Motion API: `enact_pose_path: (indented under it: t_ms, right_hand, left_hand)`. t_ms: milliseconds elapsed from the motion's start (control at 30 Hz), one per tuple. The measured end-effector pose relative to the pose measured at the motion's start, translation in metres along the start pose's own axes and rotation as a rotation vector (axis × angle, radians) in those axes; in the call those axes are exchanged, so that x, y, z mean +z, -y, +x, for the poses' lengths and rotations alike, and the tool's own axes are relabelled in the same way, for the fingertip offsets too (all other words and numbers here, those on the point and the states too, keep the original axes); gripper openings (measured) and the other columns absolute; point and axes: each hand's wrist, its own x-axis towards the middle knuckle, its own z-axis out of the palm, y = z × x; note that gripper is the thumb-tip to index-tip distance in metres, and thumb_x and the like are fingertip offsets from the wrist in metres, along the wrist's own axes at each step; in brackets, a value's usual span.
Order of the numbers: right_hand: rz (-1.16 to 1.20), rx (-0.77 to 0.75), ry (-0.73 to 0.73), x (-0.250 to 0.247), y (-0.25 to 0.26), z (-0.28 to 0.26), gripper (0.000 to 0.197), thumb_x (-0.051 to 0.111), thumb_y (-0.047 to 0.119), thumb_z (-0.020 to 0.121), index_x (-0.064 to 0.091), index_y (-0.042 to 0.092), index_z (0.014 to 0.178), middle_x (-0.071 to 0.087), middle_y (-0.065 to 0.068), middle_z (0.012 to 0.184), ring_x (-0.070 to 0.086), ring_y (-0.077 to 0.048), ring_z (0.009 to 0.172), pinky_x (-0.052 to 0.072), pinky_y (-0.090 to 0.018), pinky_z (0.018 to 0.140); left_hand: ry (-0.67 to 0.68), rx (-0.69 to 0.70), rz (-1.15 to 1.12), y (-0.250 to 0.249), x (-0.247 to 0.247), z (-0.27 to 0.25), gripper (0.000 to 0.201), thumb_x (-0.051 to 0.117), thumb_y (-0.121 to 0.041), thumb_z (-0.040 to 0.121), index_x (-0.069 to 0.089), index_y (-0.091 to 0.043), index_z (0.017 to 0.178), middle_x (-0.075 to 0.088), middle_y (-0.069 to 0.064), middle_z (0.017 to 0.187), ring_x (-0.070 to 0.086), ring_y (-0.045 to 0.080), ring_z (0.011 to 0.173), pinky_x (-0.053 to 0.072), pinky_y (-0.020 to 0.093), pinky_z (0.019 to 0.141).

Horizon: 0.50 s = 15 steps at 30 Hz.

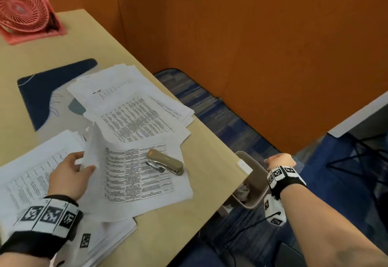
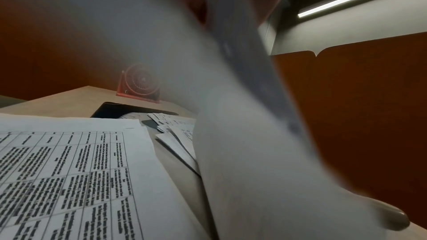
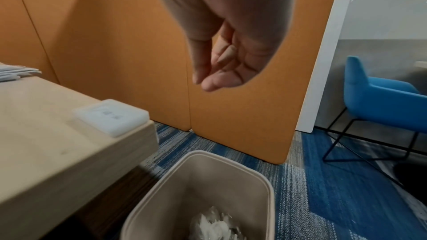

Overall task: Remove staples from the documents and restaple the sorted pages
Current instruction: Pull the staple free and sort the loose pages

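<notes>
My left hand (image 1: 70, 175) pinches the lifted corner of a printed document (image 1: 138, 174) and bends the top pages (image 2: 231, 134) up from the desk. A beige stapler (image 1: 165, 161) lies on that document, untouched. Another stack of printed pages (image 1: 29, 174) sits under my left wrist, and a loose pile (image 1: 130, 98) lies further back. My right hand (image 1: 279, 160) hangs off the desk's right edge above a beige waste bin (image 1: 256, 191). Its thumb and fingertips (image 3: 203, 81) are drawn together. No staple shows between them.
The bin (image 3: 208, 180) holds crumpled white paper. A small white box (image 3: 110, 116) sits on the desk corner beside it. A pink fan (image 1: 23, 6) and a dark blue mat (image 1: 46, 90) are at the back left. Orange partitions (image 1: 273, 56) enclose the desk; a blue chair (image 3: 381, 101) stands beyond.
</notes>
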Motion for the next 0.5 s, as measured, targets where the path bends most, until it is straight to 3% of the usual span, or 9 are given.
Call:
enact_pose_path:
  t_ms: [100,200,300,367,433,500]
  right_hand:
    - [-0.201,-0.050,-0.051,0.011,0.028,-0.013,0.026,0.048,0.008,0.096,0.062,-0.003,0.114,0.061,-0.021,0.119,0.058,-0.034,0.110,0.047,-0.036,0.080]
    - [-0.184,-0.293,-0.042,0.043,0.083,-0.043,0.026,0.047,0.009,0.094,0.062,0.006,0.116,0.061,-0.018,0.119,0.055,-0.034,0.112,0.046,-0.037,0.086]
    - [-0.204,-0.700,0.174,0.092,0.139,-0.095,0.033,0.054,0.020,0.093,0.055,0.012,0.125,0.059,-0.012,0.122,0.054,-0.026,0.113,0.042,-0.031,0.092]
    - [-0.329,-0.944,0.363,0.126,0.164,-0.133,0.047,0.057,0.029,0.092,0.045,0.015,0.135,0.052,-0.009,0.130,0.047,-0.025,0.121,0.037,-0.034,0.101]
    - [-0.575,-1.056,0.477,0.154,0.176,-0.161,0.052,0.053,0.033,0.092,0.038,0.018,0.139,0.050,-0.009,0.132,0.045,-0.027,0.122,0.038,-0.039,0.101]
    - [-0.784,-1.039,0.536,0.171,0.179,-0.173,0.046,0.051,0.028,0.093,0.040,0.013,0.136,0.053,-0.011,0.125,0.052,-0.030,0.114,0.045,-0.038,0.092]
  left_hand:
    - [-0.004,-0.019,0.053,0.005,0.000,0.004,0.039,0.062,-0.006,0.084,0.055,-0.003,0.122,0.064,0.024,0.110,0.057,0.039,0.104,0.040,0.042,0.092]
    - [0.032,-0.059,0.104,0.010,0.000,0.008,0.036,0.062,-0.005,0.084,0.057,0.002,0.119,0.063,0.024,0.112,0.056,0.039,0.103,0.042,0.041,0.089]
    - [0.057,-0.105,0.168,0.019,-0.003,0.013,0.036,0.058,-0.004,0.087,0.054,0.001,0.122,0.060,0.023,0.117,0.055,0.038,0.105,0.043,0.039,0.087]
    - [0.060,-0.112,0.189,0.023,-0.005,0.014,0.040,0.053,-0.002,0.089,0.049,0.001,0.129,0.057,0.022,0.124,0.053,0.037,0.111,0.042,0.039,0.091]
    - [0.055,-0.098,0.180,0.028,-0.007,0.014,0.039,0.050,-0.001,0.090,0.048,-0.001,0.129,0.057,0.021,0.124,0.053,0.037,0.111,0.041,0.037,0.092]
    - [0.046,-0.088,0.144,0.032,-0.012,0.013,0.039,0.050,0.000,0.090,0.049,-0.003,0.129,0.058,0.020,0.123,0.054,0.036,0.112,0.041,0.036,0.092]
